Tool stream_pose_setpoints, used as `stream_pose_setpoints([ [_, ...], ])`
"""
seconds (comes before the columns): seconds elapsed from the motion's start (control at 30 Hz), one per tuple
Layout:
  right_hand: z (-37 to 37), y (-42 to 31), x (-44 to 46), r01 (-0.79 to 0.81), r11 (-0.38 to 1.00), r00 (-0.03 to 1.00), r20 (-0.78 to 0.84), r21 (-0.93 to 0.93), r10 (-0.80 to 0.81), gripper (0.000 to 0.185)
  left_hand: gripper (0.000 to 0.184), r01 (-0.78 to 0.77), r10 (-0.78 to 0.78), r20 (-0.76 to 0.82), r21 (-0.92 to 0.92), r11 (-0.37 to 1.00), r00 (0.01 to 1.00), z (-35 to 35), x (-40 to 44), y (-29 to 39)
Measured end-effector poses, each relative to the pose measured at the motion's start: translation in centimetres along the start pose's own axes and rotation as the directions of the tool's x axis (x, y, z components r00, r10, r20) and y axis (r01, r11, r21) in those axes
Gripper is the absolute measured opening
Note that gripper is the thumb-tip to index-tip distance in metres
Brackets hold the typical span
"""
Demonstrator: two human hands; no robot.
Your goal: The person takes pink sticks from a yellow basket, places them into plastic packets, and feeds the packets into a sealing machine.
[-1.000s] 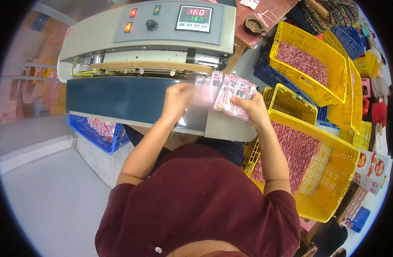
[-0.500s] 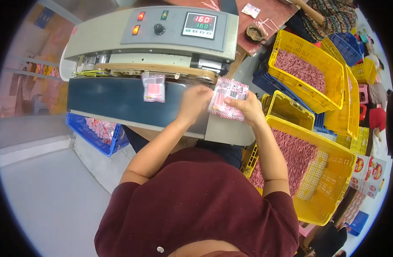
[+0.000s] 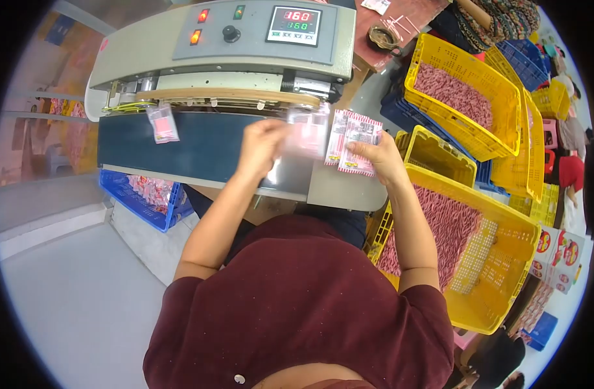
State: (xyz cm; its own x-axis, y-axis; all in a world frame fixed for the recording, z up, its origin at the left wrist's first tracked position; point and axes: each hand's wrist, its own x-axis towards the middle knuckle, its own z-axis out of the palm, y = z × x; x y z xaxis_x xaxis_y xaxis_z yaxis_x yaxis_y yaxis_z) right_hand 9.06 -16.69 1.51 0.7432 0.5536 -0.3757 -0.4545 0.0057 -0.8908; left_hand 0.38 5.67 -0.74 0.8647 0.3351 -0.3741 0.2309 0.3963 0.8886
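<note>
Clasping packets (image 3: pixel 360 134), right hand (image 3: pixel 386 159); left hand (image 3: pixel 260 152) grip unclear; yellow crate (image 3: pixel 506 256) holding pink sticks (image 3: pixel 449 223).

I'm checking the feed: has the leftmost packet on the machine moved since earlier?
Yes, left: the packet was below the knob, now well left of it.

A machine (image 3: pixel 212 58) stood before the person, a belt (image 3: pixel 212 146) along its near side. One sealed-side packet (image 3: pixel 163 125) lay over the belt's left part, its upper edge at the machine. A blurred packet (image 3: pixel 308 135) was between the left hand (image 3: pixel 261 146) and the packets (image 3: pixel 361 146) in the right hand (image 3: pixel 385 161). Below the belt, at left, sat a loaded crate (image 3: pixel 129 201). At right, a near crate (image 3: pixel 491 318) held sticks (image 3: pixel 439 227); a far crate (image 3: pixel 439 52) of sticks stood beyond. A bowl (image 3: pixel 381 39) was on the table (image 3: pixel 417 11) behind, at right.
</note>
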Motion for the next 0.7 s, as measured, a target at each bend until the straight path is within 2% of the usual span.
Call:
stream_pose_setpoints([
  [0.03,-0.1,0.1,0.0,-0.007,1.000,1.000,-0.003,-0.008,0.007,0.036,0.009,0.023,-0.023,-0.003,0.001,1.000,1.000,-1.2,-0.1,0.1],
  [0.1,-0.2,0.1,0.0,0.006,1.000,1.000,-0.013,0.008,-0.006,0.035,0.009,-0.130,0.130,-0.173,0.012,0.991,0.976,-2.3,-0.8,0.1],
  [0.13,-0.1,-0.1,0.0,-0.001,1.000,1.000,-0.011,0.019,0.001,0.033,0.009,-0.242,0.282,-0.285,0.166,0.956,0.916,-2.3,-1.5,0.4],
  [0.17,0.0,-0.3,0.1,-0.007,1.000,1.000,-0.006,0.029,0.007,0.032,0.009,-0.243,0.282,-0.287,0.166,0.956,0.915,-2.1,-1.8,0.2],
  [0.23,0.2,-0.3,0.3,-0.023,1.000,1.000,-0.010,-0.006,0.023,0.032,0.009,-0.426,0.502,-0.178,0.339,0.839,0.846,-0.5,-2.4,-0.7],
  [0.3,0.8,-0.5,0.6,-0.030,0.998,1.000,-0.001,-0.049,0.030,0.032,0.013,-0.421,0.449,0.036,0.420,0.804,0.893,2.7,-1.6,-1.7],
  [0.37,1.3,-0.4,1.0,0.032,0.999,0.999,0.017,-0.019,-0.031,0.032,0.013,-0.190,0.173,0.100,0.198,0.962,0.980,4.5,-0.3,-1.7],
  [0.43,1.3,-0.5,1.1,0.064,0.997,0.998,-0.002,-0.054,-0.064,0.032,0.012,-0.185,0.169,0.096,0.188,0.965,0.981,4.3,0.7,-1.6],
  [0.53,0.8,-0.3,0.7,0.066,0.997,0.997,-0.030,-0.031,-0.067,0.032,0.009,-0.037,0.036,0.018,0.071,0.997,0.999,1.7,0.7,-0.8],
  [0.63,0.3,-0.3,0.8,-0.014,0.998,1.000,-0.015,-0.059,0.014,0.032,0.011,-0.005,0.004,-0.048,-0.014,1.000,0.999,-1.2,-0.1,0.5],
  [0.7,0.3,-0.2,0.8,-0.028,0.998,1.000,0.000,-0.052,0.028,0.031,0.012,-0.053,0.051,-0.168,-0.012,0.999,0.984,-2.6,-0.9,0.8],
])
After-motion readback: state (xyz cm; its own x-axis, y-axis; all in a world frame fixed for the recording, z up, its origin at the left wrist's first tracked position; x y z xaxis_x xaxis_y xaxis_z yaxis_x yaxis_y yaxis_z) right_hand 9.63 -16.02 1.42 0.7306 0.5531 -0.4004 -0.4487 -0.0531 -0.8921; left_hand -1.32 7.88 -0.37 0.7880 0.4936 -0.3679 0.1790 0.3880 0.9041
